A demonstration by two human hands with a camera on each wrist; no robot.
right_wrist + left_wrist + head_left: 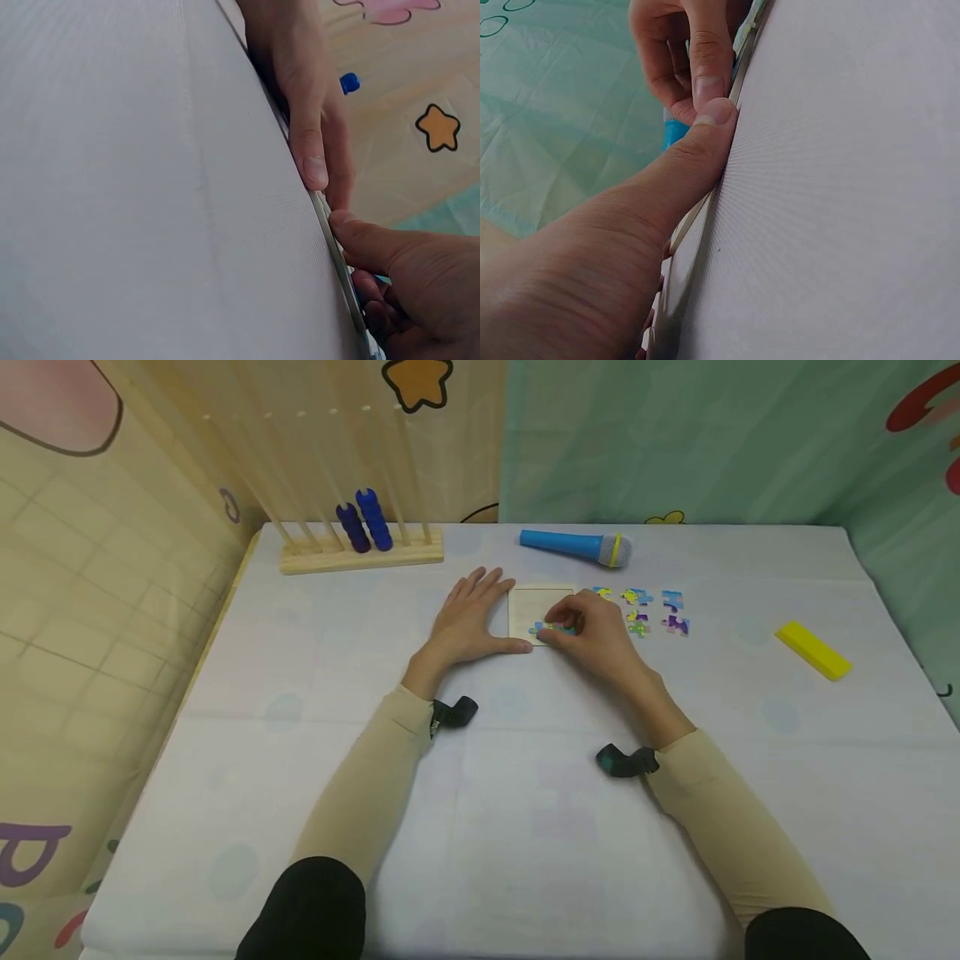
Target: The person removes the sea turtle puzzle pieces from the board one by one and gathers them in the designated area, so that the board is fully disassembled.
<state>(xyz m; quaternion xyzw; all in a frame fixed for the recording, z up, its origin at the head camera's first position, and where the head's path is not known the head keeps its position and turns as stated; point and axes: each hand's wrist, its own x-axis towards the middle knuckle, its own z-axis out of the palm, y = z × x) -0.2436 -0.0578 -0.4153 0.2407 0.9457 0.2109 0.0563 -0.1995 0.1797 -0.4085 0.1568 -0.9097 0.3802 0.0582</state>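
A pale puzzle board point(531, 603) lies between the two hands on the table. My left hand point(467, 622) rests at its left side with fingers spread, and the thumb presses the board's lower edge. Over the lower part of the board, the curled fingers and thumb of my right hand point(592, 631) pinch a jigsaw piece, mostly hidden under them. Colourful joined jigsaw pieces point(536, 628) show along the board's bottom. Loose jigsaw pieces point(677, 625) lie to the right of the board. In the left wrist view the right fingertips point(709, 90) are close to the left thumb point(716, 112).
A blue toy microphone point(562, 542) lies behind the board. At the back left stands a wooden peg rack point(360, 557) with blue and dark blue beads point(375, 520). A yellow block point(813, 650) is at the right on the white-covered table point(510, 827).
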